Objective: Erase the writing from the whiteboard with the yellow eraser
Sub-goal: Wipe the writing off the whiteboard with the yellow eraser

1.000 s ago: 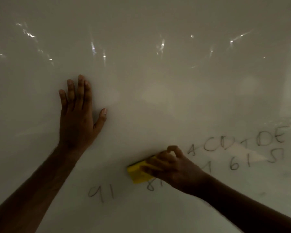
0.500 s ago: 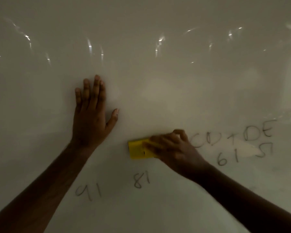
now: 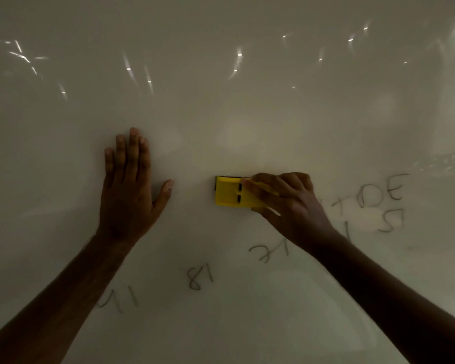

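The whiteboard fills the whole head view. My right hand grips the yellow eraser by its right end and holds it flat against the board. Black writing lies to the right of that hand: the letters "+DE" and, below them, a "5". Lower on the board are the numbers "71", "81" and "91". My left hand presses flat on the board to the left of the eraser, fingers straight and pointing up.
Light reflections streak the upper part of the board. A pale wiped patch shows between the letters and the "5".
The eraser moved up and then right along the row of letters. The "A" and "C" are gone, and "71" has come into sight below my right hand. My left hand stays pressed flat.
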